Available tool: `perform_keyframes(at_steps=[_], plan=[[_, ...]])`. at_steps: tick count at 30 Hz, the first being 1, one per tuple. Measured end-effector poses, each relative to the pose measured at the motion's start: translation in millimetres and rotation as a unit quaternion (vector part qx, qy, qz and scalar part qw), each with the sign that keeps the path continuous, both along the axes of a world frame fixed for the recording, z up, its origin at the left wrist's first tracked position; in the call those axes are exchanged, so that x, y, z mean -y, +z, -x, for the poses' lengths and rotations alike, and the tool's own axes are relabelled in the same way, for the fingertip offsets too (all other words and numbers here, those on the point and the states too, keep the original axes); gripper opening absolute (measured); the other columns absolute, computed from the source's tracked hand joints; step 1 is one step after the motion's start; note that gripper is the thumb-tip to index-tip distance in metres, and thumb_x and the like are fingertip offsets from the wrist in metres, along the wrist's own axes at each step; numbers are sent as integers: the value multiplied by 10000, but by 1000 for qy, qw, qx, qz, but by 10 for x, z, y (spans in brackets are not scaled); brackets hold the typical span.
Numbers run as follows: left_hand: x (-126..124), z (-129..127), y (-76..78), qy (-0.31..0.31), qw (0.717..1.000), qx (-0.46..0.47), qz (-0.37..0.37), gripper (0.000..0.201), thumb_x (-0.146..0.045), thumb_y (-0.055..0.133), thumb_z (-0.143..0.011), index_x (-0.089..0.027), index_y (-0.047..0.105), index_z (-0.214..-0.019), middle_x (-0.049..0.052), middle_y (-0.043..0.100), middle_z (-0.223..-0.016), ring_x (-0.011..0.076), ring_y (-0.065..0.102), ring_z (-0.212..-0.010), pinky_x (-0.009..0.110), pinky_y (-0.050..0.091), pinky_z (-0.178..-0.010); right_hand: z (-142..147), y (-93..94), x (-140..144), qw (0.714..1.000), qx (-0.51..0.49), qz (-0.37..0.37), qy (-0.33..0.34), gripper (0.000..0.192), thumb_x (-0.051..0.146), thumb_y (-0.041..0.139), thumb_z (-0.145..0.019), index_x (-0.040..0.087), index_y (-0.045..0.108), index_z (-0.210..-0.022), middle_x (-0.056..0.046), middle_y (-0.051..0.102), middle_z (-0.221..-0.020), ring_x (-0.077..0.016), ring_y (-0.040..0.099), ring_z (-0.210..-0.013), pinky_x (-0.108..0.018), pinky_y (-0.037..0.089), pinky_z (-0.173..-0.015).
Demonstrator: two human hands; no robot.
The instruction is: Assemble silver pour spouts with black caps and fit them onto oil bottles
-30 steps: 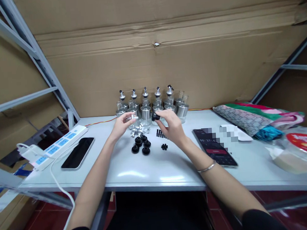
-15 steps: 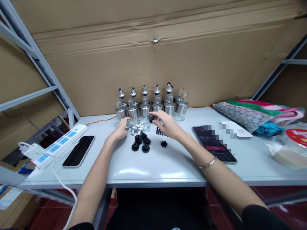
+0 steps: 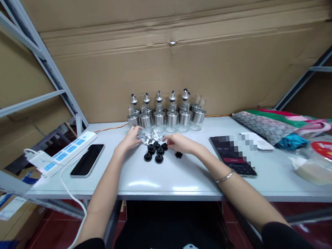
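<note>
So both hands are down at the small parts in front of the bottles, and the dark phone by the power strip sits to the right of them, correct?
Not quite: the head view shows the dark phone beside the power strip to the left of the hands, not the right. Both the left hand and right hand are at the small parts in front of the bottles.

Both your forearms reach forward and converge toward the middle, bare from the dark sleeves at the elbows. Your left hand (image 3: 130,139) lies low, palm down, fingers curled loosely with the tips pointing right. Your right hand (image 3: 179,143) lies palm down just across from it, fingers bent and tips pointing left; whether they pinch shut cannot be told. A thin bangle (image 3: 224,178) circles your right wrist.
</note>
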State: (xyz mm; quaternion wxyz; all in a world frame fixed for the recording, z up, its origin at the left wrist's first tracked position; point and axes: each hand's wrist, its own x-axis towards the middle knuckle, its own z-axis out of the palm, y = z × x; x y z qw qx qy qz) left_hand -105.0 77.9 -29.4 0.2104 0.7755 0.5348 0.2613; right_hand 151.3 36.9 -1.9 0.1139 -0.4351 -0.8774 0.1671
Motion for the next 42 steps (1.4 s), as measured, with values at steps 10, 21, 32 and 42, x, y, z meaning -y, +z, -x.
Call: perform_keyframes(at_steps=[10,21,32,42], plan=[[0,25,57,17,998,-52,-26,286,-185,630,-682,-184,526,-950,16,514,-894,159,542,-761,320,472,-770,-38,52,15,999,-31,19,0,328,45,428,-827,120,628,-1076,-74,713,-819,-154,633,-739,-240,451,-706],[75,-29,116,8,998,-9,-65,176,-203,505,-794,-185,517,-968,33,457,-994,158,566,-830,350,476,-837,-206,545,-447,878,-315,-255,-255,217,186,503,-812,143,643,-972,-95,695,-922,-190,633,-840,-332,471,-828],[112,-142,181,-29,987,-4,-158,140,-190,445,-834,-178,541,-934,44,501,-1006,156,548,-891,298,459,-825,-620,865,-1534,885,-192,-163,-392,97,199,606,-764,115,655,-766,-172,664,-873,-256,607,-897,-397,441,-807],[331,-392,391,92,940,53,-325,206,-280,430,-901,-195,498,-1075,86,537,-1100,214,481,-1091,357,375,-995,-796,1387,-1463,817,-316,-376,-301,320,377,357,-942,146,572,-995,-136,603,-1001,-225,559,-995,-380,417,-825]])
